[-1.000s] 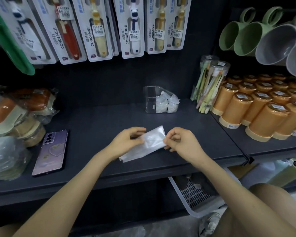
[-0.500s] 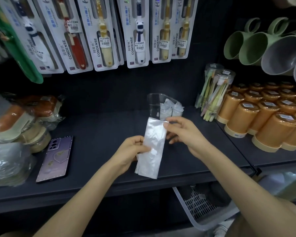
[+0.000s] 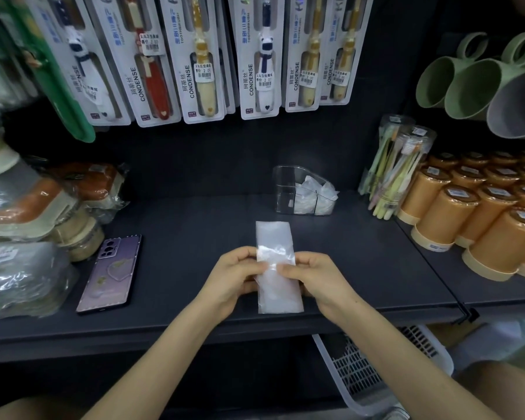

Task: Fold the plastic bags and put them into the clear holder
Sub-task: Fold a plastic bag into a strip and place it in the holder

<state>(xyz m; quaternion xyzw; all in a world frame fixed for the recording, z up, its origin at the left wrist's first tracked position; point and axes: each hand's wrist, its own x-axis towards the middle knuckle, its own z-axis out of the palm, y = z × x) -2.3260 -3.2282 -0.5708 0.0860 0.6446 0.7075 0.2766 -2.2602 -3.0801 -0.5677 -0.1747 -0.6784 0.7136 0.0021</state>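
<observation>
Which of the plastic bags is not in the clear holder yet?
The long flat bag pinched by the left hand and right hand; the folded bags sit inside the clear holder.

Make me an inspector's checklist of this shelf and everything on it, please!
Surface: dark shelf, flat.
Job's things: plastic bag folded into a long strip, in front of the clear holder and apart from it; folded bags sit in the holder's right side.
Clutter: purple phone lying camera side up at left; wrapped goods behind it.
Grippers: left hand and right hand each pinch the strip near its middle.
Cables: nothing seen.
Surroundings: toothbrush packs hang above; green mugs, toothbrush tubes and orange cups at right; white basket below.
</observation>
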